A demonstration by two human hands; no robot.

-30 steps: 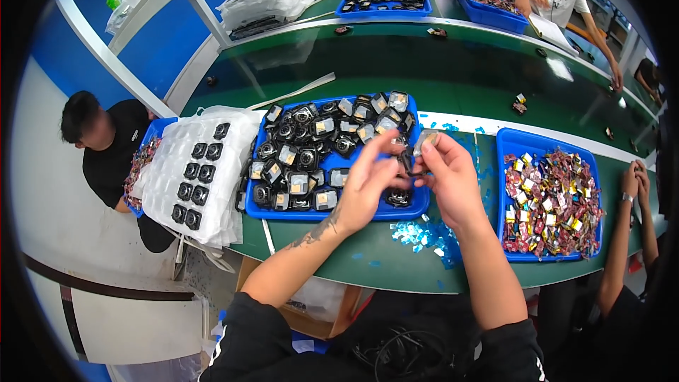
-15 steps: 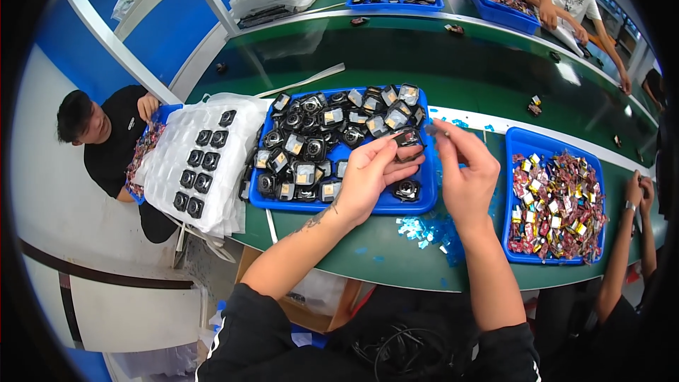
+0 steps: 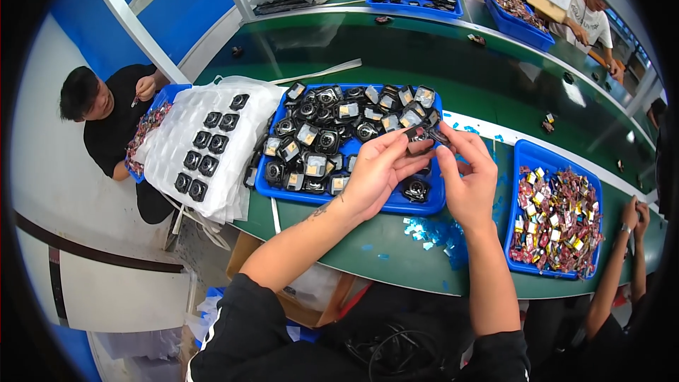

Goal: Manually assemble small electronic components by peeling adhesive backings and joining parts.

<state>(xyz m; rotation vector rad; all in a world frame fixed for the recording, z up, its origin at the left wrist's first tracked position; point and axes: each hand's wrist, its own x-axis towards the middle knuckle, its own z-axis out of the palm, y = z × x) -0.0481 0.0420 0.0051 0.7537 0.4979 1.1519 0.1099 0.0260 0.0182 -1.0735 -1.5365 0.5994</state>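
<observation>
My left hand point(image 3: 375, 175) is closed on a small black square casing point(image 3: 419, 144), held above the right part of a blue tray point(image 3: 414, 208). My right hand point(image 3: 468, 182) is pinched at the casing's right side, thumb and forefinger on a small dark piece whose kind I cannot make out. Both hands meet there, and the fingers partly hide the casing. Many similar black casings point(image 3: 327, 141) fill the tray, some showing a round part, others a pale square.
White moulded trays point(image 3: 166, 145), stacked at left, bear several black casings. Blue film scraps point(image 3: 440, 235) lie by my right forearm. A blue bin point(image 3: 520, 265) at right holds small wired parts. Beyond runs a green belt point(image 3: 424, 49) with scattered pieces. Other people sit around.
My right hand has come left, bringing the small dark piece up against the casing in my left hand. The whole view has shifted slightly. A person at far right now holds a board with paper.
</observation>
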